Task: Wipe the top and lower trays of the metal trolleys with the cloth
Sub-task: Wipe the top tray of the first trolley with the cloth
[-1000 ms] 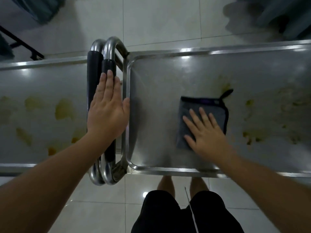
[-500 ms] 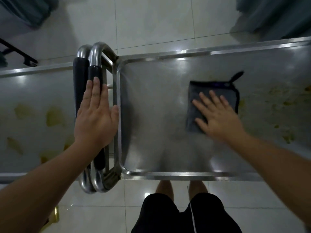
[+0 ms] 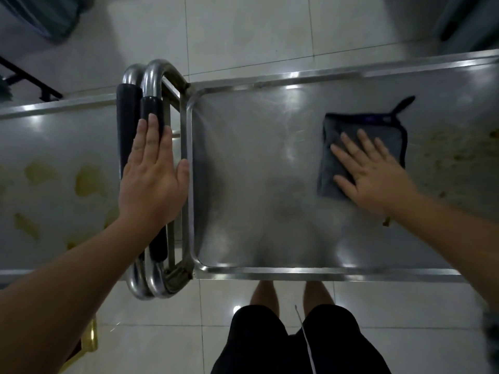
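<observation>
Two steel trolleys stand side by side below me. A folded grey cloth (image 3: 351,139) with a dark edge and a hanging loop lies flat on the right trolley's top tray (image 3: 256,184). My right hand (image 3: 370,174) presses on the cloth with straight, spread fingers. The tray looks shiny left of the cloth, while yellowish smears (image 3: 453,152) lie to its right. My left hand (image 3: 154,179) rests flat on the black-gripped handle (image 3: 152,109) between the trolleys. The left trolley's tray (image 3: 54,136) carries several yellow stains.
A second black-gripped steel handle (image 3: 127,114) sits beside the first. White tiled floor (image 3: 243,36) runs beyond the trolleys and under my legs (image 3: 291,341). A dark frame (image 3: 29,79) stands at the far left, dark fabric at both upper corners.
My right hand slid the cloth rightward and away from me across the right tray, toward the smears. My left hand stayed flat on the handle.
</observation>
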`<state>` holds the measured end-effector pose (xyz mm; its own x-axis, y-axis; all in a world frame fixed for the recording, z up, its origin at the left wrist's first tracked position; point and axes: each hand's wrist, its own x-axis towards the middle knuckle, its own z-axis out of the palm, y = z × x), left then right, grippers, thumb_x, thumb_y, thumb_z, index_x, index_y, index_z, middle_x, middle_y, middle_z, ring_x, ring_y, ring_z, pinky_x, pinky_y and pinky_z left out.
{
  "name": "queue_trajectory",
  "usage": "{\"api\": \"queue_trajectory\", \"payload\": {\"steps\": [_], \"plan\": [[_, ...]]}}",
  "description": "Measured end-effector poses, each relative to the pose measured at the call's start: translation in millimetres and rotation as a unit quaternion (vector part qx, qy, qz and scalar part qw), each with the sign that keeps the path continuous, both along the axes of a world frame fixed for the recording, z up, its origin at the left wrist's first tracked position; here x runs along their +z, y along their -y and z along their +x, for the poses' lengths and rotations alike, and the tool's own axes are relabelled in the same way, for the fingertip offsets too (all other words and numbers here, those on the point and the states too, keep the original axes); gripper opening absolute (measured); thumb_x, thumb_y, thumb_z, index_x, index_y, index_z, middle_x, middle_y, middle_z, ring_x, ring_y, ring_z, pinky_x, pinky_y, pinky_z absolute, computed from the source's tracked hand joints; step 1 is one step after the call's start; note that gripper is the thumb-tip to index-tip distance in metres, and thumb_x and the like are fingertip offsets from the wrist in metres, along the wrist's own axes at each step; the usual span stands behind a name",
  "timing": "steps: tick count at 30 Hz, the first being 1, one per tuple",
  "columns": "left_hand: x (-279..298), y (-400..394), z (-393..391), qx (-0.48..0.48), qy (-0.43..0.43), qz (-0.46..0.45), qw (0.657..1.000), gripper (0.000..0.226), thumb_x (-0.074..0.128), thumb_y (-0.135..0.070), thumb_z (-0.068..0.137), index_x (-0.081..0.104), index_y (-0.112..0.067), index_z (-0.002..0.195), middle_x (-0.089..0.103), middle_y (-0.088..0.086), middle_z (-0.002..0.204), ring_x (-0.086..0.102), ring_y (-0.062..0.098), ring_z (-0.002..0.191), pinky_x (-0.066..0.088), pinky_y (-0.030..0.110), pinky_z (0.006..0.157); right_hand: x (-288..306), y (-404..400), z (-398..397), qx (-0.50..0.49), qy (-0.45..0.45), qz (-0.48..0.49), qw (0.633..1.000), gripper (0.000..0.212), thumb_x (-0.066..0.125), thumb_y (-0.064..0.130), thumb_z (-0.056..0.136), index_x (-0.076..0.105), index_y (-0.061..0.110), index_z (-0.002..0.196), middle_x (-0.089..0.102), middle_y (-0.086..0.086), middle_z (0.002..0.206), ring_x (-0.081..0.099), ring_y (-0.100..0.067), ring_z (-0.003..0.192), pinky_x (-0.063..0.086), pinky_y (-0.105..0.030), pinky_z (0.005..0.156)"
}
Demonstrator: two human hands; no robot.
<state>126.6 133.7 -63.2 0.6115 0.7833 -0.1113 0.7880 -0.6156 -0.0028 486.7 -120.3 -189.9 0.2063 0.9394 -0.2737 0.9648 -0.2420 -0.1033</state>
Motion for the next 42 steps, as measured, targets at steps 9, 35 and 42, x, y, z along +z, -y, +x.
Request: {"api": "queue_trajectory", "payload": {"steps": [9, 35, 42], "plan": [[0.7, 0.3, 0.0, 0.004, 0.013, -0.01, 1.0, 0.072, 0.022, -0.05, 0.111, 0.014, -0.008, 0.168, -0.006, 0.008, 0.177, -0.016, 0.013, 0.161, -0.009, 0.032, 0.13, -1.8, 174.6, -83.8, 0.002, -0.029, -0.044, 0.999, 0.069, 0.028, 0.063, 0.104, 0.023, 0.029, 0.164, 0.018, 0.0, 0.172, 0.014, -0.032, 0.159, 0.014, -0.055, 0.127], [-4.9, 0.0, -4.6, -0.009, 0.032, 0.002, 0.999, 0.074, 0.029, -0.052, 0.11, 0.016, -0.008, 0.168, -0.002, 0.011, 0.177, -0.012, 0.018, 0.163, -0.005, 0.035, 0.131, 20.5, -188.6, -61.7, -0.189, -0.04, -0.005, 0.981, 0.078, 0.02, 0.064, 0.1, 0.005, 0.025, 0.166, -0.006, -0.005, 0.174, -0.01, -0.037, 0.158, -0.005, -0.055, 0.126], [-6.8, 0.7, -3.4, -0.021, 0.031, 0.023, 0.999, 0.074, 0.036, -0.045, 0.11, 0.015, -0.004, 0.167, 0.002, 0.016, 0.176, -0.006, 0.025, 0.163, -0.004, 0.036, 0.131, 26.4, -283.5, -187.6, -0.005, -0.085, -0.006, 0.996, 0.068, 0.017, 0.055, 0.107, -0.002, 0.027, 0.166, -0.009, 0.0, 0.173, -0.017, -0.031, 0.158, -0.01, -0.053, 0.126]]}}
